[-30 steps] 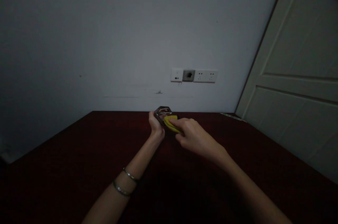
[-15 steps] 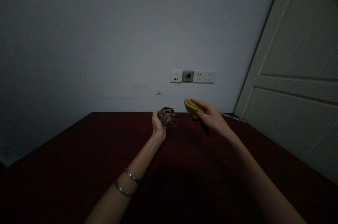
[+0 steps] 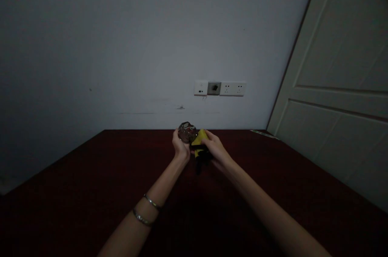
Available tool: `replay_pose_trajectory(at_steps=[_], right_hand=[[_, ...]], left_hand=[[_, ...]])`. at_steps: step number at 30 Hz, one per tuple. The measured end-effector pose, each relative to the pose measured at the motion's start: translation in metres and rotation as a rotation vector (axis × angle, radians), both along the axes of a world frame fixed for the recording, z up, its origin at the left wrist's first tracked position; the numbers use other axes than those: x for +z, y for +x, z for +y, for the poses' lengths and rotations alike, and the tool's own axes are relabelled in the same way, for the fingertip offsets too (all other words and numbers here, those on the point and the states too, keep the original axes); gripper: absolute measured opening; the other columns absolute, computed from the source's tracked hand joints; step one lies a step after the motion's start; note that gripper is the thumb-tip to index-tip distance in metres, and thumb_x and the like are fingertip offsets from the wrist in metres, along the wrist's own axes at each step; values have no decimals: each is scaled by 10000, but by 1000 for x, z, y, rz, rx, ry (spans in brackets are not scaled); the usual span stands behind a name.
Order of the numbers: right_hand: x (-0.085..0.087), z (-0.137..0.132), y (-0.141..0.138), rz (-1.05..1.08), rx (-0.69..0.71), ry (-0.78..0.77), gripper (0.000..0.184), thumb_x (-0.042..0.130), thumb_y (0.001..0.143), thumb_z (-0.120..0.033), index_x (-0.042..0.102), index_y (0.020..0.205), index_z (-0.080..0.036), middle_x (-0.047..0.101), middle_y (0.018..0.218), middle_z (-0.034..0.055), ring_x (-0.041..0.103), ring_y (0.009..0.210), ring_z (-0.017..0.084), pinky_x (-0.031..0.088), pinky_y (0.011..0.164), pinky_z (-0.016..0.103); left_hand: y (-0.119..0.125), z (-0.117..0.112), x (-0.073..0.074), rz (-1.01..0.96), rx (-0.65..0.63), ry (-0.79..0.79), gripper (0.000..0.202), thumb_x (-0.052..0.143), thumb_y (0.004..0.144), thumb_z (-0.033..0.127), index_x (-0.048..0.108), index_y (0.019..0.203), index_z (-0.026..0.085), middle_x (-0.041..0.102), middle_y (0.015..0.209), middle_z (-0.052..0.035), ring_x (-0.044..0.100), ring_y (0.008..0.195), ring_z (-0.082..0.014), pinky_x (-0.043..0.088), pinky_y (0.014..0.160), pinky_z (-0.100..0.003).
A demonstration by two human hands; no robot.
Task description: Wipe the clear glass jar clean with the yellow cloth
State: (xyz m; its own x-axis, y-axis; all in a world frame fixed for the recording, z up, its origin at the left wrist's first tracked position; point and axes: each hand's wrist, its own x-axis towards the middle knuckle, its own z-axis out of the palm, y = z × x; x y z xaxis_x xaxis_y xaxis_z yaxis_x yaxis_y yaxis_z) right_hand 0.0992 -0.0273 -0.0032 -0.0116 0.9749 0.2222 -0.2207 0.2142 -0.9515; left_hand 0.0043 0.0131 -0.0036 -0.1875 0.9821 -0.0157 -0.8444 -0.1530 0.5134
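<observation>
A plain indoor room, most likely in a home.
The pale wall has scuff marks and a row of socket plates; a light panelled door is at the right, and a dark red tabletop reaches the wall.

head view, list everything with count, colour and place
glass: one, clear, centre
cloth: one, yellow, just right of the glass
table: one, dark red, across the lower half
strip: one, pale, table's back right
wall: one, grey-white, behind the table
wall plates: one row, white and grey, low on the wall
scuffs: several, dark, low on the wall
door: one, pale, right side
bracelets: two, silvery, on the left arm
arms: two, bare, from the bottom edge
left hand: one, bare, around the glass
right hand: one, bare, gripping the cloth
</observation>
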Motion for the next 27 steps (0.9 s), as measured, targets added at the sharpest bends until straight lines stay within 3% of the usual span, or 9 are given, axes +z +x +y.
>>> replay_pose_trajectory(at_steps=[5, 9, 12, 16, 19, 27], right_hand=[[4, 0, 3, 68, -56, -11, 294, 562, 607, -229, 583, 892, -160, 631, 692, -14, 573, 568, 125, 495, 528, 237], [4, -1, 8, 92, -86, -19, 365, 527, 571, -177, 587, 930, -156, 629, 702, -12, 563, 560, 121, 481, 512, 229], [6, -1, 12, 95, -110, -28, 524, 513, 543, -145, 574, 1064, -153, 657, 787, 6, 585, 599, 125, 492, 535, 229], [11, 2, 20, 0, -200, -2, 666, 536, 533, -135, 546, 1199, -144, 664, 1087, 80, 650, 878, 195, 538, 732, 287], [17, 5, 27, -131, -264, 103, 668, 529, 538, -131, 566, 1205, -134, 593, 1260, 108, 597, 1094, 242, 498, 908, 338], [12, 15, 31, -249, -256, 236, 679, 502, 581, -138, 525, 1259, -109, 541, 1328, 135, 542, 1195, 246, 413, 1034, 384]], left_hand=[[4, -3, -5, 2, -26, 145, 242, 408, 808, 200, 637, 785, 126, 680, 707, -49, 649, 630, -154, 496, 643, -246], [3, -2, -3, 47, -103, 91, 304, 364, 873, 246, 616, 757, 121, 669, 681, -62, 647, 619, -162, 503, 646, -263], [0, -1, -1, 42, -175, 13, 313, 372, 904, 294, 599, 760, 134, 668, 681, -68, 648, 624, -170, 510, 655, -282], [-3, 0, -2, 34, -294, -12, 310, 387, 901, 291, 596, 741, 129, 672, 693, -85, 639, 623, -181, 511, 637, -299], [-3, 0, -5, 29, -373, 10, 328, 371, 891, 294, 614, 753, 122, 676, 723, -86, 638, 643, -195, 509, 631, -330], [-6, -5, -10, 61, -473, 24, 344, 362, 870, 344, 630, 837, 129, 684, 803, -114, 650, 720, -228, 512, 648, -388]])
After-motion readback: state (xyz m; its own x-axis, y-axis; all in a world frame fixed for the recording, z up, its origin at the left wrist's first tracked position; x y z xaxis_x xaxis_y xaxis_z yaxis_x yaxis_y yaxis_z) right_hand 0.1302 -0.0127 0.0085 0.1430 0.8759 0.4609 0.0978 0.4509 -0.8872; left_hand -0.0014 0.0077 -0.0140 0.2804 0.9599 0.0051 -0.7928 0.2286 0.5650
